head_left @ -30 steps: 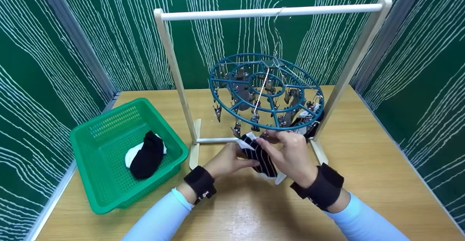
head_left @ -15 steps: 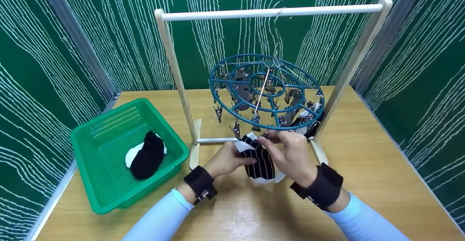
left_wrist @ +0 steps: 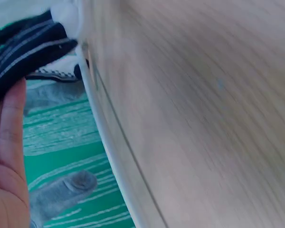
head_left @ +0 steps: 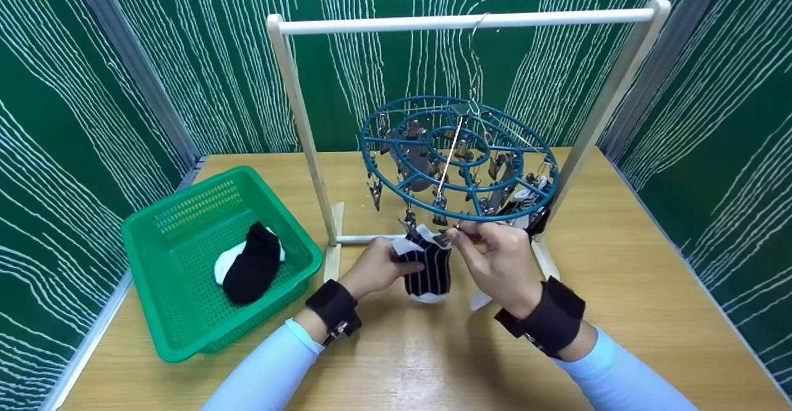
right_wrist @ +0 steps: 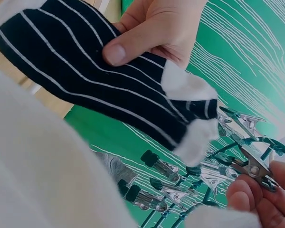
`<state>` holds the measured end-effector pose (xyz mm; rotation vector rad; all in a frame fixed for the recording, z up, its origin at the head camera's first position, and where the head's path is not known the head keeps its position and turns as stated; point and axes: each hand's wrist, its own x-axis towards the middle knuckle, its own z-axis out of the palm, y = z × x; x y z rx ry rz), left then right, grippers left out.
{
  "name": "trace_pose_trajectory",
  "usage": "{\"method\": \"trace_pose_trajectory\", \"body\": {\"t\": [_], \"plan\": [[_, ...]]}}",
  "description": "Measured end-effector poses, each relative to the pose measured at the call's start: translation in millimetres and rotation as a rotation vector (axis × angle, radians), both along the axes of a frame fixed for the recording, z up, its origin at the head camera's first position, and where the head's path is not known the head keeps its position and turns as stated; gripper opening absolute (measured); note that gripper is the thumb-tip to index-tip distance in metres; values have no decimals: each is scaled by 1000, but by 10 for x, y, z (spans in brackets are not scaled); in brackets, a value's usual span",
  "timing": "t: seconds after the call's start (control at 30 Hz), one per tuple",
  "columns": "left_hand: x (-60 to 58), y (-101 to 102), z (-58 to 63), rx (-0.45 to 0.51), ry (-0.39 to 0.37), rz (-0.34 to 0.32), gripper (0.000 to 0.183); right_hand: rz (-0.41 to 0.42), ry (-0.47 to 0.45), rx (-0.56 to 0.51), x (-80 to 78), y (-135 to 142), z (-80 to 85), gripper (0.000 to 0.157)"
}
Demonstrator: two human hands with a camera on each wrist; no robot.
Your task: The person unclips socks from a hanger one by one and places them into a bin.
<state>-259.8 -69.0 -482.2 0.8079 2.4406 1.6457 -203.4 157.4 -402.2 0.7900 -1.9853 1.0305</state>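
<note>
Head view: the striped sock [head_left: 427, 268], pinched by the left hand [head_left: 376, 272], has been swung toward nine o'clock, below the round hanger's [head_left: 465, 166] seven-o'clock rim; its top end [right_wrist: 198, 142] is apparently better presented to the clip [right_wrist: 252, 169] pinched by the right hand [head_left: 501, 262].

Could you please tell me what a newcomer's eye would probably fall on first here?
Probably the round teal hanger with its many clips, hung from the bar of the wooden stand in the middle. Below its near edge, the left hand holds a black-and-white striped sock while the right hand pinches a metal clip. The bright green basket at left, holding a black sock, also stands out.
</note>
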Motion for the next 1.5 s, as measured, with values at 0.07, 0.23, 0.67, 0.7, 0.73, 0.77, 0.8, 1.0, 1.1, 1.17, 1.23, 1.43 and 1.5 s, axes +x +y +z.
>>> {"method": "trace_pose_trajectory", "body": {"t": [0.07,0.23,0.67,0.7,0.73,0.77,0.8,1.0,1.1,1.17,1.23,1.43,1.5], "plan": [[-15,-43,-5,-21,-4,27,23,1,1,-3,-4,1,2,8],[-9,-151,1,-80,-13,123,16,1,-15,-7,1,7,18,10],[70,-355,46,-102,-125,350,22,-88,-65,20,23,39,40,9],[85,-367,63,-96,-129,365,23,-89,-64,17,23,41,38,9],[103,-380,82,-91,-128,377,24,-93,-59,19,22,42,35,9],[120,-392,101,-87,-118,386,24,-96,-54,20,21,43,32,9],[139,-404,123,-84,-106,395,24,-99,-49,22,21,43,30,9],[239,-478,286,-82,-62,458,21,-111,-39,34,23,45,28,10],[261,-537,366,-83,-71,484,19,-110,-51,32,25,46,30,9],[274,-591,425,-75,-65,495,19,-109,-56,31,25,44,32,10],[278,-649,492,-69,-56,507,19,-106,-62,28,24,42,35,10],[260,-862,755,-47,-71,543,22,-100,-68,19,21,39,39,9],[250,-954,846,-54,-68,561,23,-102,-73,22,20,39,43,9]]}}
